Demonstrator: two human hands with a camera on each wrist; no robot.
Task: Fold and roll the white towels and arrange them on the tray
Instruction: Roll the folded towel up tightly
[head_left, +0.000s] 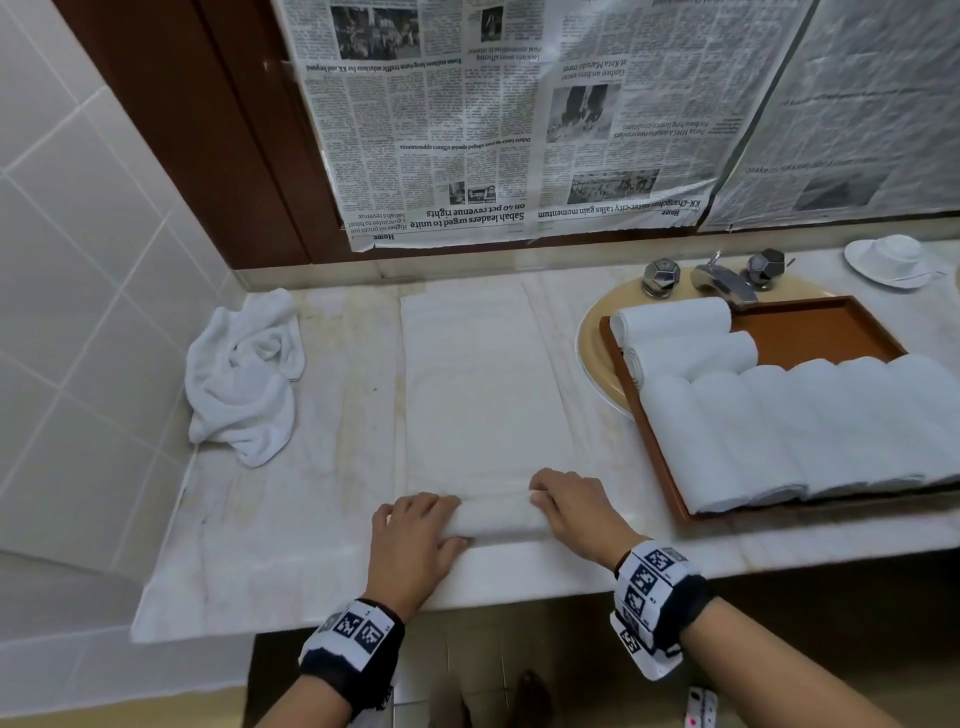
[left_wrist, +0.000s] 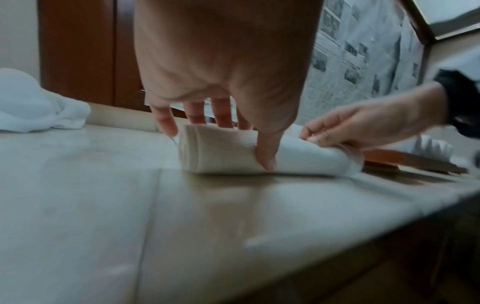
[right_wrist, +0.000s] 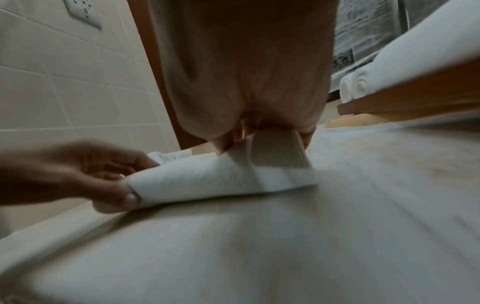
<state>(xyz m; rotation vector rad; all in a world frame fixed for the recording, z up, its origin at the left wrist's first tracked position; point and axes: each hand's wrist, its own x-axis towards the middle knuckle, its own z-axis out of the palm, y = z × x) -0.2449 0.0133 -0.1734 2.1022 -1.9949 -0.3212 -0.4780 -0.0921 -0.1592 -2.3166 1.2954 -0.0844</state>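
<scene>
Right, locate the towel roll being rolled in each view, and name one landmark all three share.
Head: the towel roll lies low at centre, between the left hand and right hand.
Left wrist: the roll is at mid-frame, under the fingers.
Right wrist: the roll is at centre, slightly left.
Shared landmark: the brown tray with rolled towels, to the roll's right.

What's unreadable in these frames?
- Tray, head view: right end cut by the frame edge, so the roll count is unknown.
- Right hand, right wrist view: the palm hides the fingertips on the towel.
- Left hand, same view: blurred.
- Crumpled towels, head view: number unclear.
</scene>
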